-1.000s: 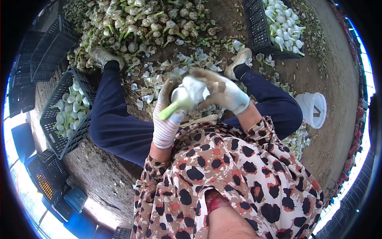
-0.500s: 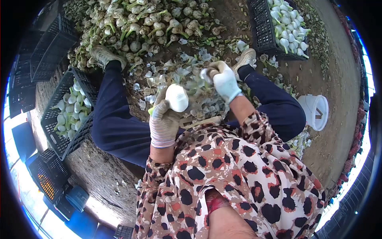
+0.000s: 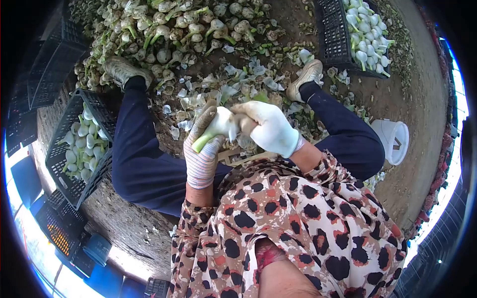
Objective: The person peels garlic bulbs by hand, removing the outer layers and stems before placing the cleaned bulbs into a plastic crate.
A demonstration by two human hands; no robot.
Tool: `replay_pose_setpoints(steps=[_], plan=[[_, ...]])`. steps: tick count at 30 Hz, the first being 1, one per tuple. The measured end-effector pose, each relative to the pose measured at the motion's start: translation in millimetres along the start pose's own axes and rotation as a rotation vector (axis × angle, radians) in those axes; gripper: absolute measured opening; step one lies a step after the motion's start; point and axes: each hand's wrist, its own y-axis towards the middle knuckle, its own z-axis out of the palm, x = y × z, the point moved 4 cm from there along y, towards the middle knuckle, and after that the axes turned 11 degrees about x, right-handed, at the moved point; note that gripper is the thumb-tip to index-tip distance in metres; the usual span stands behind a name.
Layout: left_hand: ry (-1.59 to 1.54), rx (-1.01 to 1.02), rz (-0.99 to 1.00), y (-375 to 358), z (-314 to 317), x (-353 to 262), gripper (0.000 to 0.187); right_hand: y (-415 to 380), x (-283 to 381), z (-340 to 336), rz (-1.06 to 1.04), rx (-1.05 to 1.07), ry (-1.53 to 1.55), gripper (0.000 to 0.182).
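A white garlic bulb point(image 3: 223, 121) with a short cut green stem lies in my left hand point(image 3: 201, 151), which wears a striped, soiled glove. My left fingers are wrapped round it, and the stem points down and left toward me. My right hand point(image 3: 271, 128), in a white glove with dirty fingertips, is closed against the bulb's right side, pinching its outer skin. A small loose flap of skin hangs by those fingertips. The exact grip of the right fingertips is partly hidden. Below both hands, pale peeled skins point(image 3: 228, 92) litter the ground.
A large heap of unpeeled garlic point(image 3: 169, 30) lies beyond my feet. Black crates of white bulbs stand at the left point(image 3: 62, 169) and at the upper right point(image 3: 335, 35). A white bucket point(image 3: 390, 139) is beside my right knee. More dark crates point(image 3: 54, 74) stand far left.
My right hand has come down and left to meet the bulb. My left hand has turned the bulb, so its green stem now faces me.
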Motion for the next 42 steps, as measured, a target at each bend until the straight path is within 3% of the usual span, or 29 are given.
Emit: replay_pose_setpoints(steps=[1, 2, 5, 6, 8, 9, 11, 12, 14, 16, 18, 20, 23, 25, 26, 28, 30, 32, 33, 34, 36, 37, 38, 40, 42], plan=[[-0.007, 0.05, 0.029, 1, -2, 2, 0.066, 1, 4, -1, -0.034, -0.042, -0.231, 0.025], [-0.015, 0.103, 0.058, 1, -3, 3, 0.062, 2, 2, -2, -0.025, -0.04, -0.231, 0.025], [-0.03, 0.085, 0.055, 6, -1, -1, 0.061, 9, -24, -5, 0.386, 0.078, 0.415, 0.029], [0.005, 0.054, 0.049, 7, -1, -2, 0.06, 6, -16, -9, 0.393, 0.074, 0.71, 0.032], [0.04, 0.047, 0.032, 6, -6, -5, 0.059, 1, -13, -12, 0.233, 0.24, 0.804, 0.046], [0.134, 0.077, 0.028, 7, -4, -8, 0.06, 1, -14, -7, 0.237, 0.239, 0.806, 0.046], [0.239, 0.125, 0.029, 6, 2, -15, 0.063, 7, -3, -3, 0.002, 0.15, 0.212, 0.058], [0.238, 0.127, 0.033, 5, 3, -17, 0.063, 6, 0, -4, 0.001, 0.149, 0.208, 0.058], [0.099, 0.121, -0.018, 2, 4, -16, 0.061, 3, -5, -3, 0.189, 0.178, 0.488, 0.056], [0.092, 0.124, 0.006, -2, 1, -14, 0.061, -2, -5, -3, 0.146, 0.185, 0.415, 0.048], [0.083, 0.136, 0.024, -4, 0, -12, 0.061, -8, -1, -3, 0.251, 0.239, 0.595, 0.04], [0.052, 0.121, 0.107, -6, -1, -14, 0.06, -13, -5, -3, 0.251, 0.263, 0.562, 0.037], [0.184, 0.123, 0.155, -8, 4, -20, 0.059, -18, -7, -4, 0.285, 0.172, 0.616, 0.037], [0.273, 0.13, 0.181, -8, 9, -22, 0.059, -20, 5, -1, 0.213, 0.135, 0.845, 0.032], [0.454, 0.136, 0.265, -9, 15, -24, 0.059, -21, 8, 3, 0.208, 0.13, 0.844, 0.032], [0.633, 0.149, 0.352, -10, 21, -28, 0.061, -22, 22, -2, 0.046, -0.009, -0.014, 0.028], [0.689, 0.147, 0.354, -14, 23, -29, 0.06, -20, 24, -7, 0.022, -0.017, -0.12, 0.022], [0.531, 0.099, 0.282, -17, 13, -15, 0.059, -18, 10, -8, 0.045, 0.017, -0.118, 0.017], [0.099, 0.096, 0.263, -18, 9, -10, 0.06, -13, -13, -10, 0.277, -0.002, -0.03, 0.016], [-0.333, 0.094, 0.236, -18, 8, -7, 0.062, -11, -35, -17, 0.207, -0.13, -0.401, 0.017], [-0.288, 0.036, 0.25, -14, 3, -12, 0.067, -12, -55, -25, 0.399, -0.037, -0.334, 0.017], [-0.303, 0.043, 0.23, -14, 1, -14, 0.068, -14, -72, -21, 0.221, -0.044, -0.271, 0.026], [-0.318, 0.052, 0.204, -14, 0, -14, 0.068, -14, -59, -18, 0.221, -0.038, -0.267, 0.026], [-0.297, 0.028, 0.159, -12, 2, -15, 0.066, -13, -17, -7, 0.188, 0.057, 0.44, 0.033], [-0.144, -0.001, 0.117, -13, -2, -10, 0.062, -7, 8, 1, 0.045, 0.1, 0.301, 0.032]])
